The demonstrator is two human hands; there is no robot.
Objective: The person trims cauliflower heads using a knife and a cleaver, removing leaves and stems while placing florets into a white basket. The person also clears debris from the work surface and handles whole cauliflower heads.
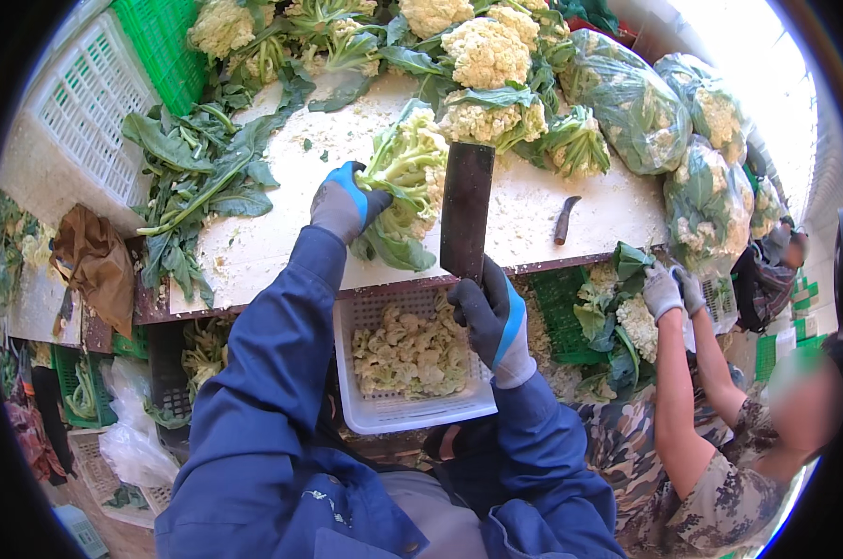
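My left hand (351, 202), in a grey, black and blue work glove, grips the stem end of a cauliflower head (414, 182) lying on its side on the white tabletop (289, 230). Gloved alike, my right hand (495, 318) is closed on the handle of a cleaver (467, 209). Its broad dark blade points away from me, just right of that cauliflower. Below the table edge, between my arms, a white plastic crate (414, 416) holds cut cauliflower florets (411, 353). A small curved knife (566, 220) lies on the table to the right.
Whole cauliflowers (488, 52) are heaped at the back. Trimmed leaves (212, 175) lie at left, beside a white crate (93, 112) and a green crate (166, 49). Bagged cauliflowers (624, 101) stand at right. A co-worker's gloved hands (673, 290) hold leafy cauliflower near my right side.
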